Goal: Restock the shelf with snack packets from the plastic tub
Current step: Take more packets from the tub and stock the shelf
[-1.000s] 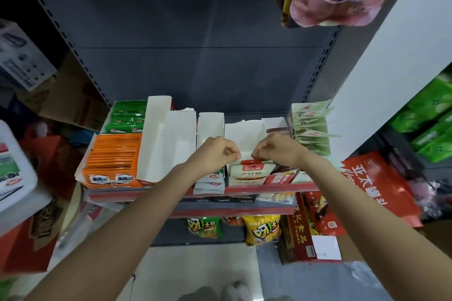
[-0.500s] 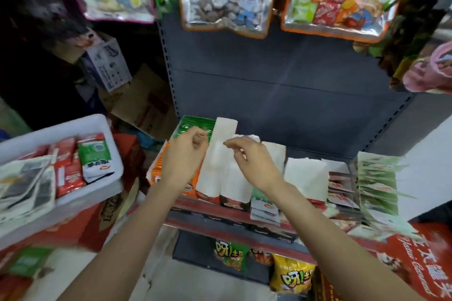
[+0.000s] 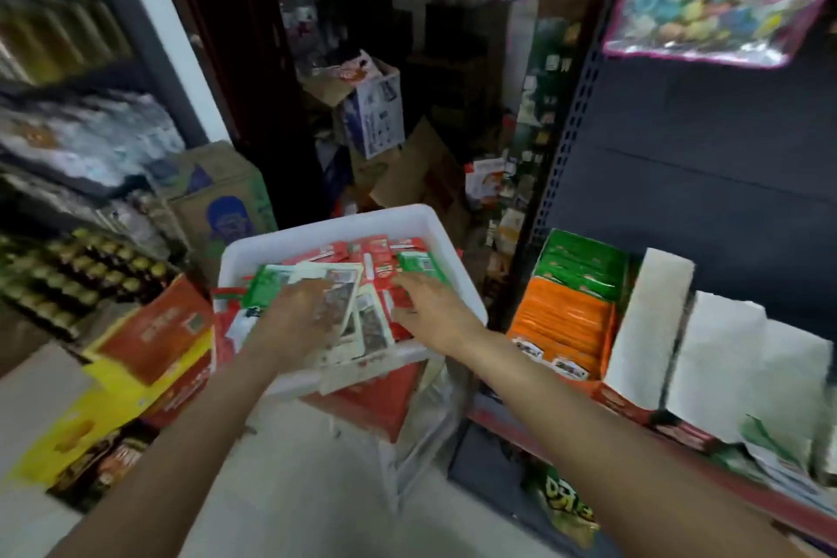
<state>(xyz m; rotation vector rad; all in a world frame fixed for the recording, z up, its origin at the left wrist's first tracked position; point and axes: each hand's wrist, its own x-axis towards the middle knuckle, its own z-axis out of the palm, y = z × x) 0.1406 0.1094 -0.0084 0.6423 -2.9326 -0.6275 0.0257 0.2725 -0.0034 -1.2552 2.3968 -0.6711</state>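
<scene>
White plastic tub (image 3: 407,220) sits left of the shelf (image 3: 566,417), heaped with snack packets (image 3: 376,256); I see my left hand (image 3: 301,317) and right hand (image 3: 435,306) spread flat, fingers loose, over the packets; orange packets (image 3: 559,322) fill the shelf's left end.

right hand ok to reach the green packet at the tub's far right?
Probably yes. The right hand is already over the white tub, fingers extended just short of the green packet, with nothing covering it. Blur hides whether they touch.
</scene>
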